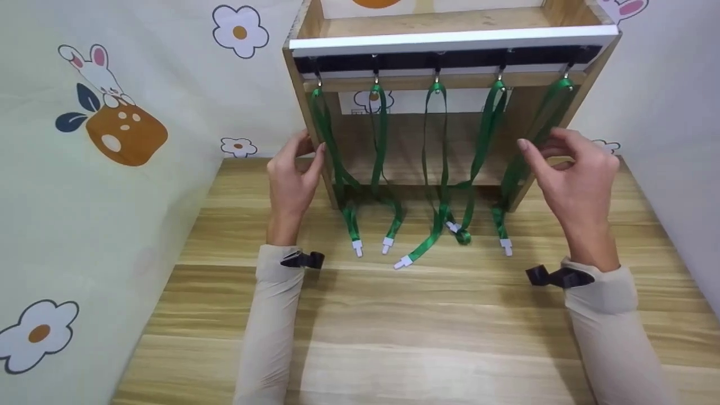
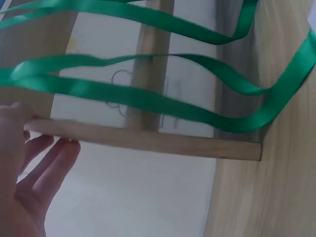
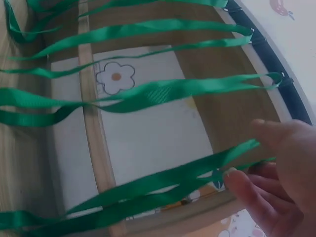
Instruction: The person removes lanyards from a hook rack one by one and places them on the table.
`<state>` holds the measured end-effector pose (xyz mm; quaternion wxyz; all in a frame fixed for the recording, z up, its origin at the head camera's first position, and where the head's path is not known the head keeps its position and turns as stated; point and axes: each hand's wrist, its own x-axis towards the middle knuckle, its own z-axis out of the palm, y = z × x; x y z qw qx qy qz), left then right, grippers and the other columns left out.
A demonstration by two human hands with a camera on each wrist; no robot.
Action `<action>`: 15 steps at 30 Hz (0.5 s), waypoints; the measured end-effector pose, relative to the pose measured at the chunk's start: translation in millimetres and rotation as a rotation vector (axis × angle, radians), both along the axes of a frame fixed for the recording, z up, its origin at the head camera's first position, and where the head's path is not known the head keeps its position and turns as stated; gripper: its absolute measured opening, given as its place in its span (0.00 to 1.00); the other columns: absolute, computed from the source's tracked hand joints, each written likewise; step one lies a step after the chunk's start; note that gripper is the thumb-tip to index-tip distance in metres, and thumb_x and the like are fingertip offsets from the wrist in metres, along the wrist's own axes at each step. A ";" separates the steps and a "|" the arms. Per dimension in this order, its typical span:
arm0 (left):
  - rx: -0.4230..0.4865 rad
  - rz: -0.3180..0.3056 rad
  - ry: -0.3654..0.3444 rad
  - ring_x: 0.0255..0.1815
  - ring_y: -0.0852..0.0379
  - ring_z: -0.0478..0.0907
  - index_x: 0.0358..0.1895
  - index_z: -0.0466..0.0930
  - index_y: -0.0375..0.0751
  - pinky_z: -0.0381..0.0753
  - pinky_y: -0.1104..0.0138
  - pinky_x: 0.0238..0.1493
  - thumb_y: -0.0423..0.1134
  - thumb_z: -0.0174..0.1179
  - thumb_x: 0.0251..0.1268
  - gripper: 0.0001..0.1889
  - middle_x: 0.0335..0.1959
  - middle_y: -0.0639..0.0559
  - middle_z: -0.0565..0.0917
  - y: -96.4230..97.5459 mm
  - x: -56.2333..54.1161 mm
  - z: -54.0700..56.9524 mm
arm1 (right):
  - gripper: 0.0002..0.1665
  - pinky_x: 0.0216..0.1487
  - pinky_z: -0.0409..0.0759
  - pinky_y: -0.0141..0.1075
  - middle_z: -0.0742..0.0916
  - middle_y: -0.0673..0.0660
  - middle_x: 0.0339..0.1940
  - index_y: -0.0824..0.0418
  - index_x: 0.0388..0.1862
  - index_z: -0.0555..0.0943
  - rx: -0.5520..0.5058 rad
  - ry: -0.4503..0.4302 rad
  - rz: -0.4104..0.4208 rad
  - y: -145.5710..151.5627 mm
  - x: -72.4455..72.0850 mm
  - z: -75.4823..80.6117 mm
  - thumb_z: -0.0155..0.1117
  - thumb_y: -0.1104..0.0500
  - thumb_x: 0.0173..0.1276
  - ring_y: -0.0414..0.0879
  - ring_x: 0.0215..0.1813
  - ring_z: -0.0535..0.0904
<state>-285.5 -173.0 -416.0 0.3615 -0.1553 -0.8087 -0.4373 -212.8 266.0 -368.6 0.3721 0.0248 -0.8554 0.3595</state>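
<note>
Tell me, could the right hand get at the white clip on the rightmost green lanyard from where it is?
Probably yes: the white clip sits uncovered in front of the wooden rack, and nothing seems to stand between it and the right hand nearby.

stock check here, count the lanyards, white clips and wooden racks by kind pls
green lanyards: 5
white clips: 5
wooden rack: 1
Total: 11
</note>
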 end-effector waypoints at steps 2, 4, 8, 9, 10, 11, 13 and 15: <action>-0.025 0.009 0.024 0.50 0.54 0.94 0.60 0.87 0.39 0.96 0.58 0.42 0.46 0.67 0.79 0.17 0.51 0.45 0.95 3.0 1.5 0.8 | 0.31 0.41 0.74 0.07 0.95 0.63 0.46 0.66 0.55 0.90 -0.002 -0.016 -0.022 -1.8 0.6 0.1 0.77 0.40 0.71 0.37 0.44 0.91; -0.035 0.020 0.041 0.50 0.52 0.95 0.59 0.88 0.38 0.96 0.57 0.42 0.45 0.66 0.80 0.17 0.52 0.44 0.94 4.9 2.5 0.6 | 0.30 0.41 0.73 0.06 0.95 0.64 0.46 0.67 0.54 0.90 0.005 -0.026 -0.041 -2.5 0.8 0.2 0.77 0.41 0.72 0.52 0.45 0.94; -0.009 0.027 0.050 0.51 0.50 0.94 0.58 0.88 0.35 0.95 0.62 0.44 0.42 0.68 0.78 0.16 0.54 0.41 0.93 5.1 4.2 -2.2 | 0.24 0.42 0.72 0.06 0.96 0.63 0.46 0.66 0.53 0.92 0.018 -0.026 -0.066 -2.0 1.5 0.4 0.73 0.46 0.76 0.50 0.44 0.95; -0.003 0.026 0.050 0.51 0.50 0.94 0.58 0.88 0.34 0.95 0.63 0.44 0.41 0.68 0.78 0.16 0.54 0.41 0.93 4.7 4.3 -3.0 | 0.23 0.42 0.73 0.06 0.96 0.62 0.46 0.66 0.52 0.92 0.016 -0.019 -0.068 -1.5 1.8 0.4 0.73 0.46 0.76 0.42 0.43 0.95; 0.000 0.024 0.051 0.52 0.50 0.94 0.58 0.88 0.34 0.95 0.65 0.45 0.41 0.68 0.78 0.16 0.54 0.40 0.92 4.3 4.4 -3.4 | 0.22 0.42 0.74 0.07 0.96 0.62 0.45 0.66 0.52 0.92 0.007 -0.010 -0.066 -0.9 2.2 0.5 0.72 0.47 0.77 0.34 0.41 0.93; 0.005 0.020 0.051 0.52 0.50 0.94 0.58 0.88 0.33 0.94 0.66 0.45 0.41 0.68 0.77 0.16 0.54 0.40 0.92 3.9 4.4 -3.9 | 0.21 0.42 0.75 0.07 0.96 0.62 0.44 0.65 0.52 0.92 -0.007 0.001 -0.062 -0.3 2.9 1.2 0.72 0.48 0.77 0.27 0.39 0.90; 0.010 0.012 0.048 0.53 0.50 0.93 0.59 0.88 0.33 0.94 0.68 0.45 0.42 0.68 0.78 0.17 0.55 0.40 0.92 3.3 3.9 -4.3 | 0.19 0.42 0.78 0.09 0.96 0.62 0.44 0.65 0.51 0.93 -0.052 0.025 -0.059 1.4 5.4 4.2 0.72 0.50 0.77 0.16 0.36 0.84; 0.012 0.003 0.048 0.53 0.50 0.93 0.59 0.87 0.33 0.93 0.68 0.46 0.43 0.68 0.78 0.18 0.56 0.40 0.92 3.3 2.8 -4.0 | 0.16 0.40 0.80 0.11 0.96 0.63 0.42 0.65 0.49 0.93 -0.121 0.058 -0.050 3.7 8.8 10.4 0.73 0.53 0.76 0.15 0.33 0.82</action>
